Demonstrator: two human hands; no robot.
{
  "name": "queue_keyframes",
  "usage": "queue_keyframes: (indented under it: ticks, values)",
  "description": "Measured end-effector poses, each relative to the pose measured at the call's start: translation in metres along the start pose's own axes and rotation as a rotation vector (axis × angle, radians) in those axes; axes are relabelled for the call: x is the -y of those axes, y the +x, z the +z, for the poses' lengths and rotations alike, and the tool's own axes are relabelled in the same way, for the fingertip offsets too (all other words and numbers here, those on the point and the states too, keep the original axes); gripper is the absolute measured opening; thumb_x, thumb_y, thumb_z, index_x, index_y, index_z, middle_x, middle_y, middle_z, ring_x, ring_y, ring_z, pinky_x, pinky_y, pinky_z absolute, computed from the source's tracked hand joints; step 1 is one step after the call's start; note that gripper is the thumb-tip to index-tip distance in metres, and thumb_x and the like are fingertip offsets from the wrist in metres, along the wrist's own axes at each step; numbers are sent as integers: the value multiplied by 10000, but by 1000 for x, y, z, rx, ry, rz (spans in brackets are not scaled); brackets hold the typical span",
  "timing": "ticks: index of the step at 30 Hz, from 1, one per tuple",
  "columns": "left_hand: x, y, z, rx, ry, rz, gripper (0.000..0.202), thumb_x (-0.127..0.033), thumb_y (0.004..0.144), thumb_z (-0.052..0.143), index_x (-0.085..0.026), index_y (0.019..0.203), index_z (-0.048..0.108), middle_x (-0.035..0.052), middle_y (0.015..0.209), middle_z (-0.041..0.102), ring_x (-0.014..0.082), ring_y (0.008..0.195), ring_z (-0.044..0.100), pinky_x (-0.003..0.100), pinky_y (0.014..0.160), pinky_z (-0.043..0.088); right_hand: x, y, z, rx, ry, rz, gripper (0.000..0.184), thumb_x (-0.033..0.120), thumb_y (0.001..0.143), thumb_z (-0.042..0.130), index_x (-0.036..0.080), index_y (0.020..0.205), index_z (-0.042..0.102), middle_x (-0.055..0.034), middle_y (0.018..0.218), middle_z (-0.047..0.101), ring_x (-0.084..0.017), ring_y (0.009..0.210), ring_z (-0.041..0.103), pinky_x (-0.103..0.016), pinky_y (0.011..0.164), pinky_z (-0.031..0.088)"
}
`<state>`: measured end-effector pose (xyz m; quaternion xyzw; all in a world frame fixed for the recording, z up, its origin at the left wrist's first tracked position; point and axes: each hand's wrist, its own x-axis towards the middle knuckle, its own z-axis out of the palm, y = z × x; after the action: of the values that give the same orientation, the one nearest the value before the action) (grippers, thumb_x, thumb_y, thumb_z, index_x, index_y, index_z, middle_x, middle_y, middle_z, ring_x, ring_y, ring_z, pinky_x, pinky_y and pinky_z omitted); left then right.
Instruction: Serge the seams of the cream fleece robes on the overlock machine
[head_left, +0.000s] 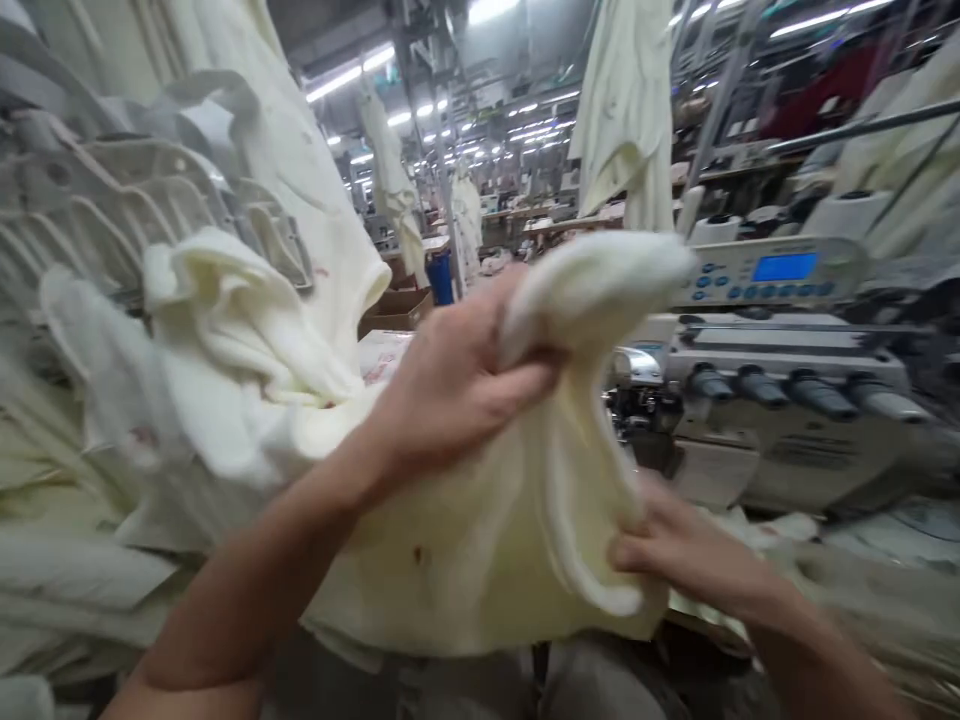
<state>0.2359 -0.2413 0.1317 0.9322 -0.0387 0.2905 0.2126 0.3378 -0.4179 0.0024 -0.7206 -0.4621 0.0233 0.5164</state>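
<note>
Crowding the left side, heaped pale cloth [225, 340] sits in loose folds below a grey clip rack [142, 180], and whether it joins the piece in the hands I cannot tell. On the right, a sewing machine [795, 460] stands close behind the work, with a control panel [787, 270] showing a blue screen along its top and a white thread cone [847, 220] behind that. Beyond the hands are a cardboard box [397, 310], a blue bin [440, 277] and a long hanging cloth [630, 110], with ceiling lights [352, 80] running off into the distance. The cream cloth [465, 570] is held up in front of the body, above the lap, and bears a small dark mark. The left hand [465, 370] reaches in from the lower left, forearm slanting upward, fingers closed round the cloth's upper part so that a thick fold flops over toward the machine. The right hand [660, 535], lower and blurred, comes from the lower right, thumb and fingers pinching the cloth near its curling right edge. Only a narrow gap separates that edge from the machine's metal front; more open air lies above the left hand, and the cloth's lower edge hangs near the lap.
</note>
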Motion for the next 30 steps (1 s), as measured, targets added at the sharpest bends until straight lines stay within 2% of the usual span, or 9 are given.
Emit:
queue_keyframes:
  ticks: [3, 6, 9, 12, 15, 17, 20, 24, 30]
  values:
    - [32, 9, -1, -107, 205, -92, 335, -292, 789, 464, -165, 1076, 581, -6, 869, 631, 216, 847, 605, 315, 766, 485, -21, -23, 13, 308, 193, 198, 338, 496, 834, 521, 229, 1018, 614, -23, 885, 663, -195, 797, 631, -273, 682, 507]
    - [69, -2, 5, 31, 343, -163, 218, -266, 755, 462, -158, 858, 620, 31, 866, 617, 225, 852, 582, 337, 800, 468, -35, -47, 10, 362, 216, 275, 254, 360, 810, 593, 242, 1033, 562, 3, 920, 642, -176, 818, 603, -231, 668, 487]
    - [93, -1, 15, 134, 323, -234, 194, -272, 776, 442, -173, 813, 605, 42, 888, 613, 224, 851, 581, 343, 804, 466, -37, -47, -10, 442, 108, 213, 118, 332, 850, 546, 229, 876, 599, 9, 846, 627, -161, 798, 594, -224, 681, 473]
    - [94, 16, 37, -77, 403, -282, 230, -233, 819, 417, -165, 953, 590, 89, 984, 606, 274, 982, 556, 400, 889, 422, -37, -24, -23, 181, -77, 168, 215, 345, 911, 417, 230, 939, 597, -26, 925, 644, -178, 872, 609, -265, 750, 469]
    - [69, 21, 82, -197, 413, -192, 301, -182, 852, 405, -153, 1129, 519, 129, 1120, 575, 293, 1134, 468, 443, 997, 316, -40, -2, -20, -103, -321, 289, 196, 360, 890, 439, 217, 971, 547, -21, 806, 659, -189, 727, 621, -264, 617, 442]
    - [50, 12, 117, 40, 256, 13, 295, -215, 865, 435, -160, 1148, 496, 108, 1140, 577, 256, 1098, 485, 394, 969, 347, -44, 4, -15, -170, -381, 347, 171, 378, 858, 495, 217, 892, 541, 9, 700, 640, -172, 612, 588, -251, 552, 393]
    - [37, -3, 154, 265, 130, 24, 183, -304, 879, 465, -181, 990, 541, 65, 1007, 610, 240, 975, 515, 387, 880, 383, -51, 4, -14, -154, -248, 360, 184, 381, 856, 487, 216, 835, 563, 15, 739, 644, -154, 656, 579, -242, 582, 392]
    - [44, -6, 164, 339, 63, -47, 80, -260, 874, 479, -199, 881, 529, 26, 903, 603, 215, 871, 517, 367, 790, 378, -54, 5, -19, -125, -140, 450, 235, 393, 852, 451, 201, 800, 575, 16, 721, 625, -146, 656, 546, -236, 569, 382]
    - [50, 7, 167, 324, -53, -149, 54, -162, 832, 502, -196, 790, 496, 5, 805, 572, 186, 778, 500, 308, 693, 357, -55, 15, -13, -261, -190, 575, 182, 346, 779, 514, 195, 687, 560, 25, 617, 594, -133, 574, 508, -229, 529, 336]
